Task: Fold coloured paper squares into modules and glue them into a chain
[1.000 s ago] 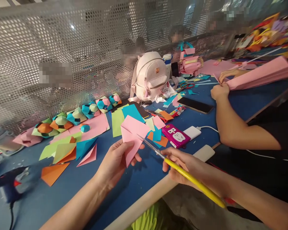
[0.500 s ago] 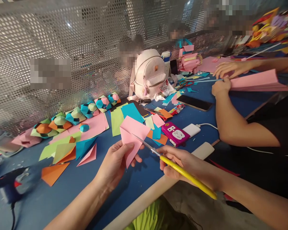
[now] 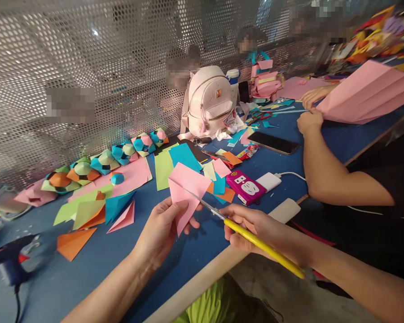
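Observation:
My left hand (image 3: 161,231) pinches a folded pink paper (image 3: 185,190) and holds it up over the blue table (image 3: 87,264). My right hand (image 3: 252,226) grips yellow-handled scissors (image 3: 242,233), whose metal blades reach into the paper's right edge. Both hands hover just past the table's near edge.
Loose coloured paper sheets (image 3: 94,208) and a row of folded paper balls (image 3: 104,163) lie to the left. A glue gun (image 3: 13,262) sits at the near left. A pink backpack (image 3: 210,101), phones (image 3: 272,142) and a power bank (image 3: 249,186) lie ahead. A person on the right folds large pink paper (image 3: 366,92).
The scissor blades have moved left into the pink paper's edge. The person on the right has lifted and spread their large pink paper.

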### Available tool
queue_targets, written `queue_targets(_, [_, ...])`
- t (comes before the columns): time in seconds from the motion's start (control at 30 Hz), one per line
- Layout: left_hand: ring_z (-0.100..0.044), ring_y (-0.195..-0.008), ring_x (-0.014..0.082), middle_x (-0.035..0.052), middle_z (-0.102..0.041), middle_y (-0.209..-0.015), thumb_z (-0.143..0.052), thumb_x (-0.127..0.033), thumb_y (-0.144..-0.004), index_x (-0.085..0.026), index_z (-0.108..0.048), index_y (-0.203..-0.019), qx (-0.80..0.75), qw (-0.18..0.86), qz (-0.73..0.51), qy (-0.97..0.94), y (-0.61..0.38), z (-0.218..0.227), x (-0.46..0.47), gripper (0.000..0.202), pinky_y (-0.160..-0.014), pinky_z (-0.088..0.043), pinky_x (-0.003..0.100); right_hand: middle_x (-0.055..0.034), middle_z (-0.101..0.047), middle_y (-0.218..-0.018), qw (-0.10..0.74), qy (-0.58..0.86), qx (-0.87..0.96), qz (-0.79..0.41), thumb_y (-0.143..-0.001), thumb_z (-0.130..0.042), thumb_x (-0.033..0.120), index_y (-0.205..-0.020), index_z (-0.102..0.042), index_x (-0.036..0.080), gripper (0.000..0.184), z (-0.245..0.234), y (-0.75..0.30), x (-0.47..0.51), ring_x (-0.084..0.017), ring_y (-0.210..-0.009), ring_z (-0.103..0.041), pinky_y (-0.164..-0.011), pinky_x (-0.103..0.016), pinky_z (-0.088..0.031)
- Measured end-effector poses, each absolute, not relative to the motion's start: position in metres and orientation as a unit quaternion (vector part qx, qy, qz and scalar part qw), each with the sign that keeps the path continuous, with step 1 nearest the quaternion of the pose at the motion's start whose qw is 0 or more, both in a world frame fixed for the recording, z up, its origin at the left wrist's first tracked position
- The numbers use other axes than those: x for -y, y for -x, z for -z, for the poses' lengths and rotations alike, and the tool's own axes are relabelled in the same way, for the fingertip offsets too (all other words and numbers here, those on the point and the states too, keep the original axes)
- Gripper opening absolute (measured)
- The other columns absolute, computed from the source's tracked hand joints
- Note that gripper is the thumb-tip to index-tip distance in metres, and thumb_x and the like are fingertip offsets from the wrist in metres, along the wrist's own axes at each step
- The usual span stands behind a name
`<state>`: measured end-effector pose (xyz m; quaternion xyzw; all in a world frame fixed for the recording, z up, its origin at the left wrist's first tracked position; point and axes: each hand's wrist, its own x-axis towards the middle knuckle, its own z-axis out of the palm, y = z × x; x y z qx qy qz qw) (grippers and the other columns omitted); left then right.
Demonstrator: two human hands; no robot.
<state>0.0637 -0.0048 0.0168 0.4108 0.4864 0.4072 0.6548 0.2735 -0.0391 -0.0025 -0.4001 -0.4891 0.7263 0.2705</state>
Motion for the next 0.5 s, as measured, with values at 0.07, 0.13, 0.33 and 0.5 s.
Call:
queue_targets(0.07, [-0.062, -0.05, 0.0118, 0.0105, -0.073, -0.085, -0.069, -0.028, -0.072, -0.011, -0.067, -0.077, -0.487, 0.655, -0.407, -0.409, -0.0642, -0.0175, 0.0047, 0.018, -0.042, -0.043, 0.02, 0.0026, -0.051, -0.085, 0.261, 0.399, 0.501, -0.723, -0.075, -0.074, 0.036, -0.109, -0.048, 0.022, 0.045, 0.0008, -0.2743, 0.0394, -0.011, -0.082, -0.049, -0.075, -0.022, -0.042])
queue_targets(0.13, [-0.062, -0.05, 0.0117, 0.0105, -0.073, -0.085, -0.069, -0.028, -0.072, -0.011, -0.067, -0.078, -0.487, 0.656, -0.407, -0.409, -0.0644, -0.018, 0.0048, 0.018, -0.042, -0.043, 0.019, 0.0023, -0.052, -0.085, 0.259, 0.398, 0.501, -0.723, -0.077, -0.072, 0.036, -0.108, -0.048, 0.022, 0.041, -0.0008, -0.2747, 0.0398, -0.011, -0.083, -0.05, -0.075, -0.023, -0.042])
queue_targets(0.33, [-0.062, -0.05, 0.0118, 0.0099, -0.073, -0.084, -0.069, -0.028, -0.072, -0.011, -0.067, -0.078, -0.485, 0.661, -0.406, -0.404, -0.0641, -0.0174, 0.0061, 0.017, -0.043, -0.043, 0.02, 0.0018, -0.048, -0.085, 0.261, 0.394, 0.491, -0.732, -0.076, -0.072, 0.038, -0.107, -0.049, 0.021, 0.042, -0.0023, -0.2734, 0.0413, -0.012, -0.085, -0.05, -0.08, -0.025, -0.044])
queue_targets(0.5, [-0.062, -0.051, 0.0117, 0.0099, -0.073, -0.084, -0.068, -0.027, -0.073, -0.011, -0.068, -0.078, -0.49, 0.659, -0.405, -0.403, -0.064, -0.0174, 0.0071, 0.016, -0.043, -0.043, 0.02, 0.0038, -0.043, -0.08, 0.274, 0.384, 0.481, -0.739, -0.078, -0.07, 0.038, -0.103, -0.05, 0.021, 0.036, -0.0009, -0.2735, 0.0411, -0.01, -0.082, -0.047, -0.077, -0.023, -0.043])
